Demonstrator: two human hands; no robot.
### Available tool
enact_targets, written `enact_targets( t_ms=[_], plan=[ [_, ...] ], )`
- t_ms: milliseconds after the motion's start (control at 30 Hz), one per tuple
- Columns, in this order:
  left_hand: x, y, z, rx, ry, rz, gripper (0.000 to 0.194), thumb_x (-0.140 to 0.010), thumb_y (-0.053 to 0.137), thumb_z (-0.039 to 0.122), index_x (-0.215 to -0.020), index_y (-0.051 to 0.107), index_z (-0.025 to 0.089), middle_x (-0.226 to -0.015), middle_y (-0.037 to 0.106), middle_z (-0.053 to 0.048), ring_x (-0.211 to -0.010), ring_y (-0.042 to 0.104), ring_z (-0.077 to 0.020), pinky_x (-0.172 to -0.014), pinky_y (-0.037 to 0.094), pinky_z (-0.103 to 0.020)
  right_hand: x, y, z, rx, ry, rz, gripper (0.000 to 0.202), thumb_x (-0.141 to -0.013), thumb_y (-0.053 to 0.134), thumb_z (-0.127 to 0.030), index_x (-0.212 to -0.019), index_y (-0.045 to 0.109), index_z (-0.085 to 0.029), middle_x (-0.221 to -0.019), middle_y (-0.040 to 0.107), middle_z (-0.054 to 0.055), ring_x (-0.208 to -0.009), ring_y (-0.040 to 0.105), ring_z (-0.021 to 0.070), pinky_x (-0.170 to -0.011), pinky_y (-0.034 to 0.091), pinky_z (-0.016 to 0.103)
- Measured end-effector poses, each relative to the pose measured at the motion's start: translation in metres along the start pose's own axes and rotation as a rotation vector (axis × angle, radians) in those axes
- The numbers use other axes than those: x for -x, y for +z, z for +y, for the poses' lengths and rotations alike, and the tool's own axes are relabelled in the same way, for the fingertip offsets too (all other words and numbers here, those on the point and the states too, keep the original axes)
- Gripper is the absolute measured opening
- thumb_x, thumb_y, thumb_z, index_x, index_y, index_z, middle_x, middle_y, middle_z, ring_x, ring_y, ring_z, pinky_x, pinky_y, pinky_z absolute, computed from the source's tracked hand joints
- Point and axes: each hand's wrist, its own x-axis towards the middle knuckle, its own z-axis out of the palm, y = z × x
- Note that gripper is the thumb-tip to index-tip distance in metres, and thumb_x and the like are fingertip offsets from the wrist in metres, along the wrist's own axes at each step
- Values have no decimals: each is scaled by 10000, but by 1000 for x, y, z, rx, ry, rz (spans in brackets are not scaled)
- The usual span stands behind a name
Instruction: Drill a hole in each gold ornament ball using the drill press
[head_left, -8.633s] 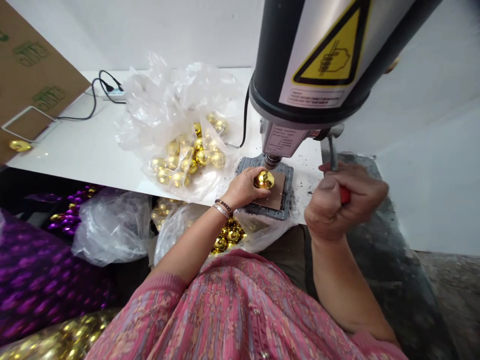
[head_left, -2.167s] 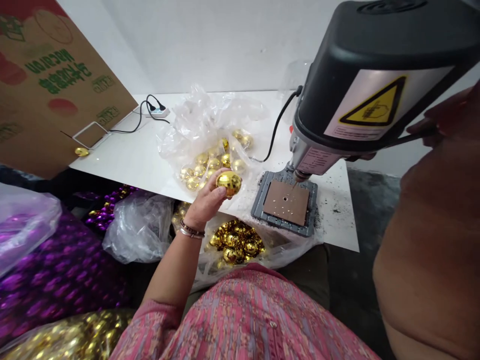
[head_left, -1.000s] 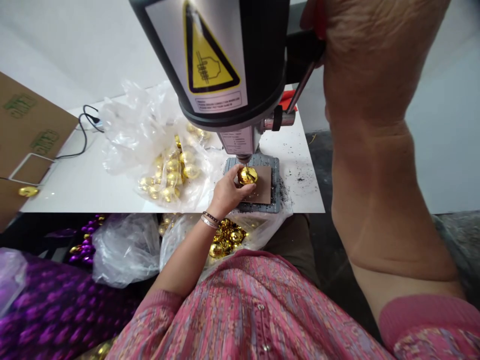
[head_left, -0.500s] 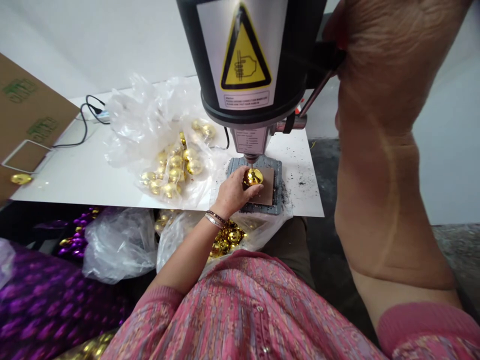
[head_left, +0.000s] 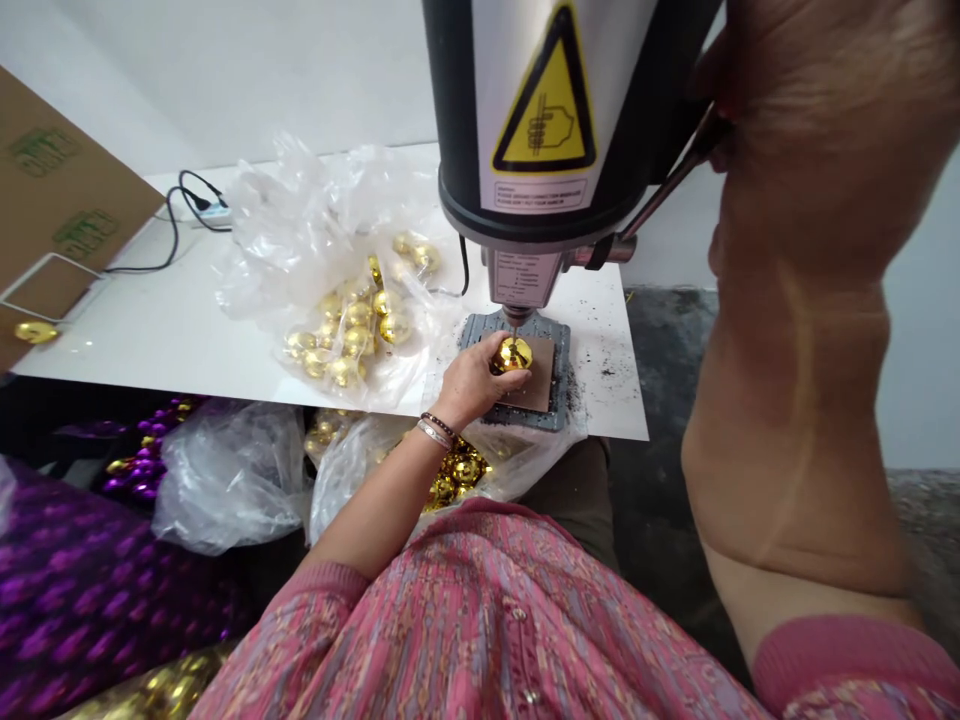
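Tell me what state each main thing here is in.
Gold ball: held in left hand, beneath drill bit
Left hand: closed around ball
Right hand: raised at lever, grip mostly hidden
Drill press: running or stopped, can't tell
Table bag: crumpled, holding more balls
Grey base: littered with dark specks

One pink top point(head_left: 420, 630) with multicoloured broken stripes, small front buttons point(head_left: 517, 614) and short sleeves with plain pink cuffs point(head_left: 832, 650); dark trousers point(head_left: 581, 500); one dark beaded bracelet point(head_left: 438, 422); one silvery bracelet point(head_left: 433, 434).
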Motion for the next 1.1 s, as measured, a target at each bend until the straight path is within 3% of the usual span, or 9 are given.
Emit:
enact_targets(
  t_ms=[133,200,267,367,500,633,767,1100],
  plan=[
    [0,3,-3,-11,14,23,555,-851,883,318,-1383,753,229,-1153,833,-58,-1003,746,-252,-892,559,-334,39,-8,11,22,-191,43,377,-1076,528,-484,-868,522,-169,-826,441,-18,-818,482,23,-848,405,244],
    [0,3,-2,-21,11,26,555,-852,887,324,-1384,757,231,-1156,832,-63,-1005,747,-259,-890,560,-336,67,-14,16,152,-301,86,408,-1094,493,-482,-852,564,-162,-816,451,-5,-739,406,27,-743,369,237],
    [1,3,-2,-21,5,21,549,-851,890,322,-1378,763,231,-1150,832,-66,-1006,747,-266,-898,561,-341,91,-18,20,245,-462,96,274,-1079,526,-376,-899,607,-185,-815,530,-15,-674,334,36,-699,337,259],
    [1,2,0,-15,7,14,528,-854,890,317,-1362,771,236,-1157,832,-68,-1021,745,-273,-914,561,-349,112,-21,21,304,-486,76,234,-1064,531,-312,-871,601,-198,-794,599,-7,-705,443,75,-710,328,307],
    [2,3,0,-32,-1,28,530,-848,897,328,-1358,772,261,-1182,831,-58,-1054,745,-281,-917,562,-347,119,-15,18,245,-411,79,302,-1080,520,-325,-809,549,-196,-740,573,-12,-734,506,88,-704,354,294],
    [2,5,-1,-39,2,33,531,-857,894,332,-1367,768,253,-1180,832,-70,-1062,749,-289,-927,562,-356,126,-4,29,274,-480,191,297,-1053,573,-308,-795,493,-184,-692,501,-23,-681,451,74,-663,311,280],
    [2,7,-3,-48,10,35,537,-865,891,341,-1377,763,247,-1181,831,-83,-1063,750,-297,-926,563,-361,135,8,50,243,-544,266,242,-1040,556,-294,-823,498,-204,-714,510,-14,-712,521,95,-688,361,298],
    [1,7,-4,-44,9,24,551,-867,882,359,-1389,752,240,-1153,824,-75,-1027,739,-286,-924,568,-363,143,25,77,125,-622,315,90,-1014,509,-234,-925,522,-232,-769,530,-14,-741,539,103,-777,476,299]
  ],
)
